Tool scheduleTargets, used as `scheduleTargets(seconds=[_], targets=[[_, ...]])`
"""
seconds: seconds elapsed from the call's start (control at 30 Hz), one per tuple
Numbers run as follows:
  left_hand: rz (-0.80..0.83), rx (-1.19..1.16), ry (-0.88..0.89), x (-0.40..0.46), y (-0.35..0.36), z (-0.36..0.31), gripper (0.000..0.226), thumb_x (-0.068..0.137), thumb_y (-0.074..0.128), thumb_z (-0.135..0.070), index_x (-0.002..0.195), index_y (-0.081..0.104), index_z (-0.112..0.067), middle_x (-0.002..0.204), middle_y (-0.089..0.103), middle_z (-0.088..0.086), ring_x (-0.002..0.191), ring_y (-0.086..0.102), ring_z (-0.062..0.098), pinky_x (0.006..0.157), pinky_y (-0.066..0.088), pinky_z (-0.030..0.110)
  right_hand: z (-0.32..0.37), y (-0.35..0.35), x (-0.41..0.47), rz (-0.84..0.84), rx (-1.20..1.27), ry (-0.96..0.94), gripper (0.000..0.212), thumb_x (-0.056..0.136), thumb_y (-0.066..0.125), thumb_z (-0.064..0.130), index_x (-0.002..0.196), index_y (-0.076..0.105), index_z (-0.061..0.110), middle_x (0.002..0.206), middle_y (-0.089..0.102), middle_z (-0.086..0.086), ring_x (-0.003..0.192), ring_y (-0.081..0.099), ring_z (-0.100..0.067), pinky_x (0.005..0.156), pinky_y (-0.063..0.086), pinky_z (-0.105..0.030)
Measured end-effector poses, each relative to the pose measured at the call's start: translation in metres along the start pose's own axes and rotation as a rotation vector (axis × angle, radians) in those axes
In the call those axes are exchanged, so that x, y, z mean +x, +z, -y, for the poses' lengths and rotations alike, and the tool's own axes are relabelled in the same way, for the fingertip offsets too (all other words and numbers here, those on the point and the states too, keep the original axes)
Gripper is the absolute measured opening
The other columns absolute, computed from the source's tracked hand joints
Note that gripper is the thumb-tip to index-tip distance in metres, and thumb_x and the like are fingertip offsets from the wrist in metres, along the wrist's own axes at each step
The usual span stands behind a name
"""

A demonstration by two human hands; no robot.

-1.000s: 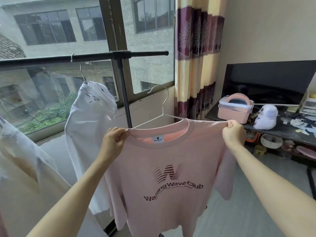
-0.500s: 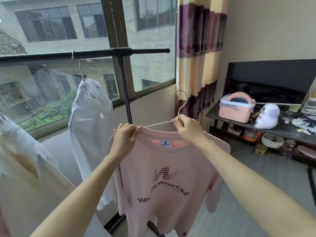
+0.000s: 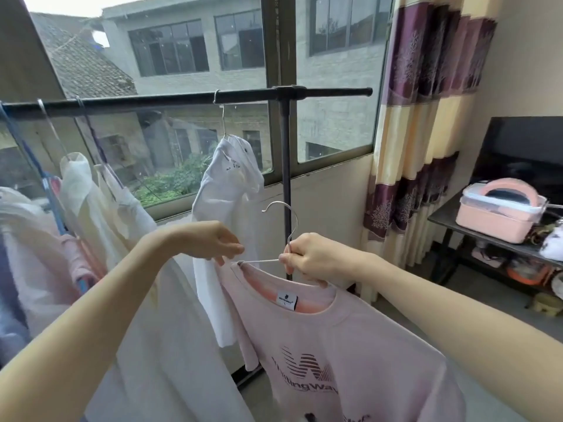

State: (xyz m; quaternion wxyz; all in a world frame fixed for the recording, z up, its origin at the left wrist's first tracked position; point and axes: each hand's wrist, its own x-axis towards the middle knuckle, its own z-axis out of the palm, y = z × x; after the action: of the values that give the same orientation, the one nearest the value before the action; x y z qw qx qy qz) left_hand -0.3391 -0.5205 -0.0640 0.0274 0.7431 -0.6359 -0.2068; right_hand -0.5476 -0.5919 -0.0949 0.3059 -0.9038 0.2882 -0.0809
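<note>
Right hand (image 3: 307, 257) grips wire hanger (image 3: 286, 226) at its neck, pink t-shirt (image 3: 350, 345) hanging on it below the black rail (image 3: 182, 100). Left hand (image 3: 213, 243) fingers pinch the shirt's shoulder at the hanger end, beside a hung white shirt (image 3: 225, 208).

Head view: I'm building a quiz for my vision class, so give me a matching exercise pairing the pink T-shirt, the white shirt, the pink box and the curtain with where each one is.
Things:
1. pink T-shirt
2. white shirt
3. pink box
4. curtain

Places:
A. on the dark table at the right
B. hanging from the black rail
C. beside the window, to its right
D. on the wire hanger gripped by the right hand

Pairs: 1-D, 2-B, 3-A, 4-C.
</note>
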Motion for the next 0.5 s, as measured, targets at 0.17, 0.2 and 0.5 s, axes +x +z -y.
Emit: scheduleTargets(seconds=[0.17,0.2,0.5], targets=[[-0.464,0.455,-0.16,-0.037,-0.009,0.028,0.033,0.094,0.042,-0.042,0.086,0.064,-0.018,0.096,0.066,0.006,0.094,0.06,0.029,0.072,0.044,0.03,0.03,0.011,0.01,0.037,-0.128,-0.037,0.031,0.096,0.04,0.027,0.078,0.058,0.01,0.072,0.061,-0.019,0.045,0.052,-0.026,0.045,0.043,-0.027],[-0.477,0.522,-0.185,-0.041,-0.008,0.032,0.033,0.095,0.041,-0.044,0.088,0.063,-0.02,0.1,0.065,0.005,0.098,0.059,0.028,0.074,0.042,0.031,0.035,0.015,0.011,0.044,-0.144,-0.042,0.032,0.096,0.039,0.027,0.08,0.059,0.008,0.068,0.06,-0.015,0.042,0.051,-0.025,0.046,0.043,-0.027],[-0.845,0.533,-0.26,-0.071,0.004,0.092,0.023,0.091,0.051,-0.028,0.093,0.072,-0.019,0.109,0.065,0.003,0.113,0.05,0.027,0.105,0.023,0.047,0.11,0.031,0.011,0.091,-0.141,-0.207,0.035,0.095,0.039,0.022,0.086,0.065,0.003,0.039,0.048,0.0,0.03,0.046,-0.017,0.043,0.043,-0.024]])
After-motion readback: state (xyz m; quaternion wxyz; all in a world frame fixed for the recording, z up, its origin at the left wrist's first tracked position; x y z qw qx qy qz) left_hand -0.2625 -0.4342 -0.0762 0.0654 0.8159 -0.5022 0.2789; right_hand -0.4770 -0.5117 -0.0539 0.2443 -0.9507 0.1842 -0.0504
